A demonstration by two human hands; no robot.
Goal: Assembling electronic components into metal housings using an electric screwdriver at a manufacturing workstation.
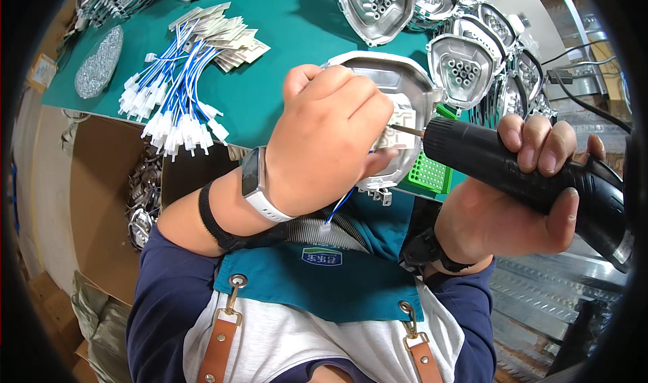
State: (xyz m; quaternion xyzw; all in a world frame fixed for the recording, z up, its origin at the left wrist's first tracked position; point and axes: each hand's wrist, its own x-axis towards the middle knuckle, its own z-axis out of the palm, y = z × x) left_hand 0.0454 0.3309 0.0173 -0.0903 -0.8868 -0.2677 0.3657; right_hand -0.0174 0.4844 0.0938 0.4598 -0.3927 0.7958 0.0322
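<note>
In front of me at the table edge sits a grey metal lamp-like housing with a pale flat board inside. My left hand is closed over its left side, thumb and fingertips curled in by the board; what they pinch is hidden. A black electric screwdriver lies in my right hand, fingers and thumb around its body. Its thin bit reaches to the board, close to my left fingertips. Below the housing hangs a blue and white wire with a white connector.
On the green table lies a pile of pale boards with blue-white leads and white connectors. A silvery bundle is left of it. Stacked housings stand at the right. A green perforated tray and a cardboard box are nearby.
</note>
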